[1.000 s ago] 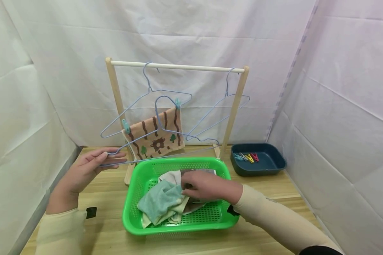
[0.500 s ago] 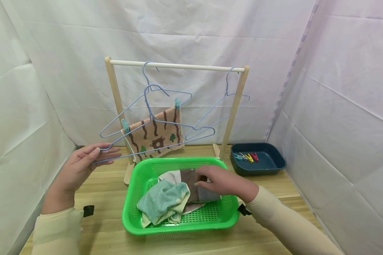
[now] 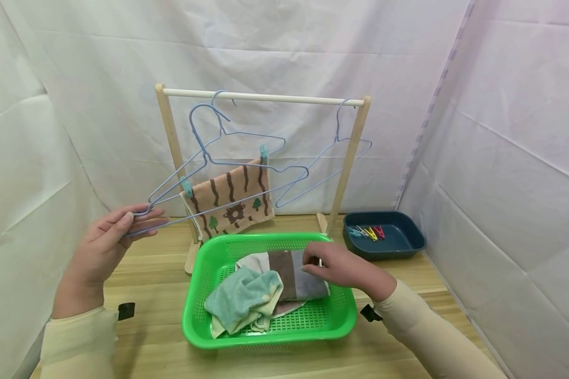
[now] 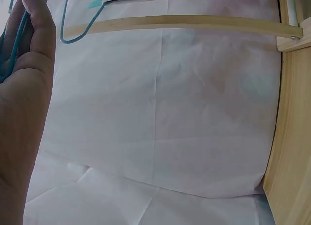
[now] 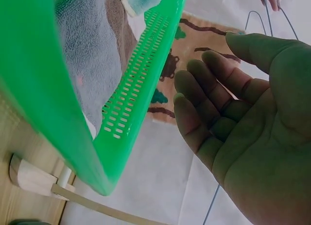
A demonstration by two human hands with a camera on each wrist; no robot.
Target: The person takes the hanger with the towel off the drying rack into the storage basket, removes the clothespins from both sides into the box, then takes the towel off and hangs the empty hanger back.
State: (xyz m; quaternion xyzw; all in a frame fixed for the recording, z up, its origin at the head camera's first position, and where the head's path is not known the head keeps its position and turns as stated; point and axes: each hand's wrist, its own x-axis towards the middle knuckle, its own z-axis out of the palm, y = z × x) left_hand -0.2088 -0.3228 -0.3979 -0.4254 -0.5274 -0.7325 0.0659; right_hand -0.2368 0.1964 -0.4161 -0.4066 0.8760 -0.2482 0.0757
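Observation:
In the head view my left hand (image 3: 97, 245) pinches one lower corner of a blue wire hanger (image 3: 206, 155), hook upward, in front of the rack. The left wrist view catches the hanger wire (image 4: 18, 40) running along the fingers. Over the right part of a green basket (image 3: 265, 343) hovers my right hand (image 3: 343, 267), fingers loosely bent and holding nothing. The right wrist view shows its palm (image 5: 262, 152) bare. Inside the basket a crumpled teal towel (image 3: 242, 297) lies beside a brown and grey towel (image 3: 308, 281), partly behind the right hand.
Behind the basket stands a wooden rack with a white rod (image 3: 284, 99). An orange-brown patterned towel (image 3: 234, 197) hangs from one blue hanger by two teal clips; another hanger (image 3: 336, 141) hangs at right. A dark blue tray (image 3: 408, 239) holds several clothespins (image 3: 371, 233).
My left hand has moved left and slightly up, carrying the hanger with it. My right hand has drawn right, away from the teal towel, uncovering more of the brown and grey towel.

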